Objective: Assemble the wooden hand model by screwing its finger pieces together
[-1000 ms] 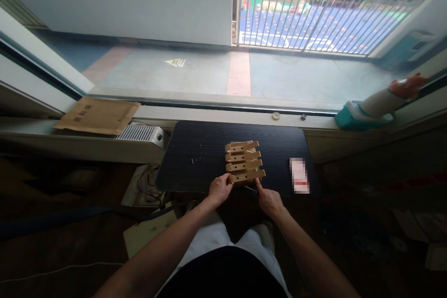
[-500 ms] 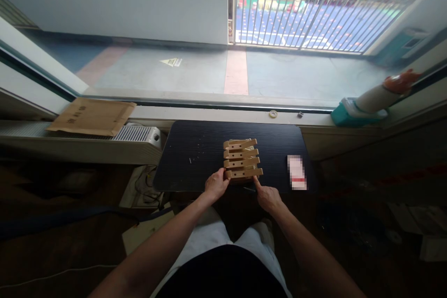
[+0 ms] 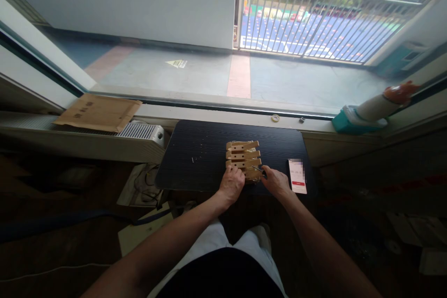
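Teal box point(image 3: 344, 121) w/ pale cylinder point(image 3: 372, 106) leaning in/on it, can't tell which. Slatted wood pc point(image 3: 247, 154) nr table's point(image 3: 209, 167) front edge, wider stretch L. Vs earlier: L hand point(image 3: 233, 184) further onto pc, fingers clamped on it; R hand's point(image 3: 277, 181) fingers closed on thin tool point(image 3: 259, 169), now over slats.

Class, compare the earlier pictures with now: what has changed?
The left hand has shifted right from the slatted wooden piece's near-left corner onto its near slat. The right hand has raised a thin tool from below the near edge to over the right end. The phone and envelope stayed put.
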`<state>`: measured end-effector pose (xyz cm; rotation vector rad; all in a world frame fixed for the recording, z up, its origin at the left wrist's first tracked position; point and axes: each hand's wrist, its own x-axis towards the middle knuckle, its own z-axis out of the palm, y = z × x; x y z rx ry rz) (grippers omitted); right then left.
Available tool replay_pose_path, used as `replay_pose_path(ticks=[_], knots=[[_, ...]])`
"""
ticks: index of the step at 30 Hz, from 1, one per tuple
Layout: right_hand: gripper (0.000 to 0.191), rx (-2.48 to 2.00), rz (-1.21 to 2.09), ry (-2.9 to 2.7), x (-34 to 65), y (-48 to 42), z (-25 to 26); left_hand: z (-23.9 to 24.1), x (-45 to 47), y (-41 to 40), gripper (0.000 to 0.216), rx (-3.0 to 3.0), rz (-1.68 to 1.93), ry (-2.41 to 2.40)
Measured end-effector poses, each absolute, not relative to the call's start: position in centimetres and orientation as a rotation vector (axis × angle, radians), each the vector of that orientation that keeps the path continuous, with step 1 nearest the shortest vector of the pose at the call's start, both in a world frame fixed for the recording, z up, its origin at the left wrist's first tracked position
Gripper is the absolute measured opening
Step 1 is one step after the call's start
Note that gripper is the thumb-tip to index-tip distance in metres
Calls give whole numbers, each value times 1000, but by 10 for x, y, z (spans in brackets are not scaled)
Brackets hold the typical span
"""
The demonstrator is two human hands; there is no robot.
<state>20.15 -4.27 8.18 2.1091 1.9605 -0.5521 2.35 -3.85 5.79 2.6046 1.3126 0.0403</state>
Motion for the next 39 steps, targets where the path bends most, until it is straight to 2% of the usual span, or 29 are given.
replay_pose_path(ticks=[4, 12, 19, 21, 25, 32, 39], knots=[[26, 2051, -531, 1946, 199, -37, 75, 61, 21, -18, 29, 2465, -103, 1435], [27, 2051, -517, 1965, 202, -37, 71, 49, 14, -20, 33, 2466, -155, 1373], [35, 2079, -585, 1984, 199, -33, 92, 53, 18, -34, 35, 2654, -80, 1192], [30, 1972, -576, 2033, 198, -32, 99, 50, 26, -45, 35, 2609, -109, 1118], [27, 1713, -505, 2141, 192, -29, 104, 36, 39, -61, 40, 2489, -175, 1321], [26, 1602, -430, 2189, 174, -24, 101, 22, 33, -67, 51, 2422, -141, 1377], [30, 1554, -428, 2173, 163, -17, 102, 25, 30, -70, 53, 2405, -149, 1333]])
